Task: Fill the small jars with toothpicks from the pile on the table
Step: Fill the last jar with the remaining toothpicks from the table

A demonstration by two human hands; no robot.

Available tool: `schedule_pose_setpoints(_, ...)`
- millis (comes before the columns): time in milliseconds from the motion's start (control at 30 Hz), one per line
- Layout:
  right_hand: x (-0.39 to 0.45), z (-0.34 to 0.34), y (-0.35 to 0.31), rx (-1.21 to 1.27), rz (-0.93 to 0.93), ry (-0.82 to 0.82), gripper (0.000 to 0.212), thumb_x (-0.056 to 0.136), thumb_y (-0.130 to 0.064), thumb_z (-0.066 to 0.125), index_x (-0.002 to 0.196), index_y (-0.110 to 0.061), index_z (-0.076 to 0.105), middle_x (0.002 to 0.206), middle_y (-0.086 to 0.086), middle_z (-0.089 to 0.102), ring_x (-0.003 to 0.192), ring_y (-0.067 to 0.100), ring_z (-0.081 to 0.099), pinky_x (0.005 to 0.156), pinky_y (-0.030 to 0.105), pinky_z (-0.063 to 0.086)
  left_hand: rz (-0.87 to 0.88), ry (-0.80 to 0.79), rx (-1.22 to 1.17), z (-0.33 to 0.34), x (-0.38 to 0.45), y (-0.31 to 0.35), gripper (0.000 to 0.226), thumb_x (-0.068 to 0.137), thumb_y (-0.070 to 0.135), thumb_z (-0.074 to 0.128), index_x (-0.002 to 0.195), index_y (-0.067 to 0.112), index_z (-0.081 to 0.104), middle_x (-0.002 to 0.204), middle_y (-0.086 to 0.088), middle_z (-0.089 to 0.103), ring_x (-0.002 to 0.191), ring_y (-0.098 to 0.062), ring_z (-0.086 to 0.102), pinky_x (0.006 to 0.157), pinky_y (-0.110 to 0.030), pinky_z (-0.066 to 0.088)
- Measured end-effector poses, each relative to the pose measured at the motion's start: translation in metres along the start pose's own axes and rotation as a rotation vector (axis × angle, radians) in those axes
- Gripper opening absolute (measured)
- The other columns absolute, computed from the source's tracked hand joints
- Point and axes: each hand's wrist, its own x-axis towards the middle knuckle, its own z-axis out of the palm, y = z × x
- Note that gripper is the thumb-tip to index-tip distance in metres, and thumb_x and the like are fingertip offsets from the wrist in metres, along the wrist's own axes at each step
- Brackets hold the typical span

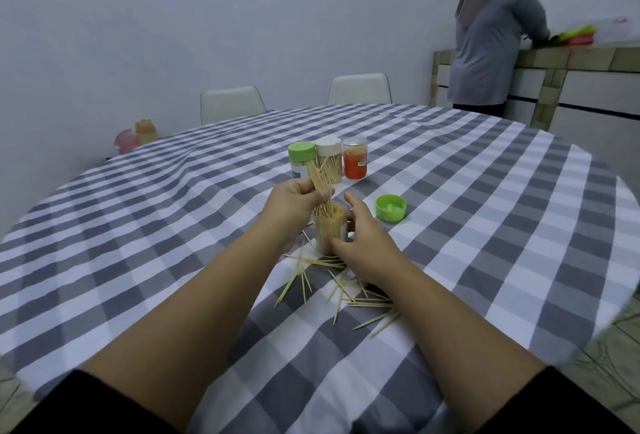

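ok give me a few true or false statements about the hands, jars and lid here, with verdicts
1. The left hand pinches a bundle of wooden toothpicks over the open clear jar. True.
2. The right hand lies flat on the checked tablecloth. False: it holds the open jar.
3. The loose green plastic lid lies right of the open jar. True.
4. All three far jars have green lids. False: only one does.

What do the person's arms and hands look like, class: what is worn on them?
Both forearms are bare, with black sleeves pushed up near the elbows: left sleeve, right sleeve. The left hand and right hand show no gloves, rings or watch.
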Motion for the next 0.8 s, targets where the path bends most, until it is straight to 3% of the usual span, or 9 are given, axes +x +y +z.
schedule_pose_setpoints(100, 0.000, 0.000, 0.000, -0.010, -0.003, -0.006, 0.085, 0.085, -0.021, 0.066, 0.149, -0.031, 0.011, 0.147, -0.002, 0.039, 0.122, 0.021, 0.051, 0.099, 0.043, 0.046, -0.038, -0.032, -0.007, -0.002, -0.002, -0.003, 0.018, 0.091, 0.001, 0.056, 0.094, 0.013, 0.069, 0.088, 0.001, 0.071, 0.082, -0.007, 0.066, 0.071, -0.015, 0.053)
schedule_pose_setpoints(200, -0.001, 0.000, -0.002, 0.004, -0.017, -0.005, 0.084, 0.085, -0.022, 0.065, 0.149, -0.032, 0.012, 0.141, -0.004, 0.045, 0.117, 0.019, 0.053, 0.096, 0.041, 0.047, -0.057, -0.060, -0.027, -0.004, -0.004, -0.002, 0.016, 0.090, 0.001, 0.057, 0.097, 0.009, 0.069, 0.084, 0.000, 0.072, 0.077, -0.006, 0.068, 0.065, -0.015, 0.055)
schedule_pose_setpoints(333, -0.005, -0.003, -0.007, 0.113, -0.035, -0.010, 0.061, 0.091, -0.027, 0.059, 0.143, -0.025, 0.028, 0.106, -0.022, 0.053, 0.095, 0.001, 0.052, 0.086, 0.024, 0.040, -0.084, -0.088, -0.101, -0.006, -0.009, -0.001, 0.017, 0.093, 0.009, 0.056, 0.105, 0.009, 0.068, 0.085, 0.000, 0.072, 0.069, -0.002, 0.069, 0.055, -0.014, 0.051)
schedule_pose_setpoints(433, -0.001, -0.002, -0.006, 0.186, -0.039, 0.043, 0.061, 0.095, -0.033, 0.052, 0.148, -0.025, 0.024, 0.144, -0.006, 0.042, 0.131, 0.012, 0.039, 0.107, 0.033, 0.034, -0.088, -0.076, -0.102, -0.006, -0.011, -0.004, 0.017, 0.094, 0.019, 0.056, 0.105, 0.015, 0.068, 0.084, 0.005, 0.072, 0.075, -0.004, 0.068, 0.058, -0.019, 0.053)
schedule_pose_setpoints(500, 0.002, 0.000, -0.006, 0.235, -0.065, 0.069, 0.057, 0.097, -0.034, 0.049, 0.148, -0.026, 0.026, 0.151, -0.003, 0.035, 0.138, 0.011, 0.033, 0.113, 0.038, 0.031, -0.045, -0.055, -0.058, -0.005, -0.011, -0.006, 0.014, 0.094, 0.021, 0.057, 0.100, 0.019, 0.070, 0.088, 0.006, 0.071, 0.087, -0.008, 0.064, 0.067, -0.024, 0.054)
schedule_pose_setpoints(600, 0.005, 0.001, -0.005, 0.341, -0.076, 0.090, 0.052, 0.096, -0.037, 0.048, 0.145, -0.027, 0.035, 0.146, -0.004, 0.043, 0.133, 0.009, 0.040, 0.110, 0.039, 0.037, 0.054, -0.044, 0.091, -0.004, -0.010, -0.009, 0.017, 0.093, 0.022, 0.058, 0.085, 0.029, 0.071, 0.089, 0.004, 0.072, 0.095, -0.015, 0.065, 0.088, -0.039, 0.053)
schedule_pose_setpoints(667, 0.006, -0.002, -0.004, 0.431, -0.068, 0.108, 0.050, 0.098, -0.026, 0.048, 0.145, -0.025, 0.032, 0.145, -0.001, 0.044, 0.130, 0.009, 0.042, 0.103, 0.027, 0.043, 0.088, -0.064, 0.133, -0.005, -0.010, -0.011, 0.019, 0.092, 0.023, 0.060, 0.082, 0.030, 0.073, 0.090, 0.001, 0.073, 0.096, -0.018, 0.066, 0.092, -0.044, 0.051)
schedule_pose_setpoints(733, 0.008, -0.004, -0.002, 0.491, -0.072, 0.122, 0.052, 0.098, -0.019, 0.047, 0.146, -0.025, 0.028, 0.142, 0.003, 0.046, 0.126, 0.010, 0.046, 0.089, 0.011, 0.046, 0.124, -0.077, 0.152, -0.006, -0.012, -0.012, 0.017, 0.092, 0.021, 0.060, 0.086, 0.030, 0.073, 0.088, 0.006, 0.072, 0.091, -0.009, 0.067, 0.090, -0.036, 0.052)
schedule_pose_setpoints(800, 0.010, -0.005, -0.001, 0.516, -0.074, 0.146, 0.053, 0.098, -0.019, 0.048, 0.146, -0.026, 0.027, 0.138, 0.004, 0.052, 0.124, 0.010, 0.050, 0.082, 0.008, 0.047, 0.133, -0.076, 0.146, -0.006, -0.014, -0.011, 0.018, 0.092, 0.020, 0.059, 0.084, 0.032, 0.070, 0.083, 0.018, 0.069, 0.082, 0.005, 0.064, 0.084, -0.024, 0.049)
